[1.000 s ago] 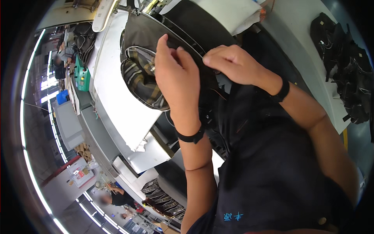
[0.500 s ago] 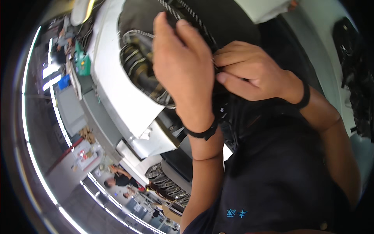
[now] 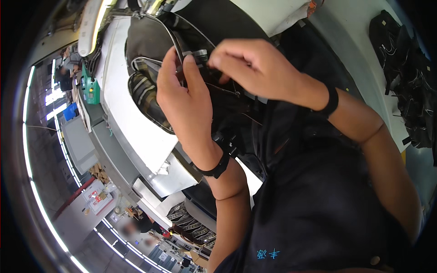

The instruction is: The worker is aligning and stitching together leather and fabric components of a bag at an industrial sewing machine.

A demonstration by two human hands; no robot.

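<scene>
Thumb and forefinger of the left hand [image 3: 184, 98] pinched one zippered edge [image 3: 171, 35]; the right hand [image 3: 259, 68] curled nearby, its grip unclear. Two black wristbands [image 3: 331, 102] sat behind them. One bag [image 3: 148, 38], dark grey-brown, gaped over checked lining [image 3: 148, 93] on one white table [image 3: 129, 113].

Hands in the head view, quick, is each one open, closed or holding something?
Left hand: closed, thumb and finger pinching the dark bag by an edge.
Right hand: curled over the bag; cannot tell if it holds anything.
</scene>
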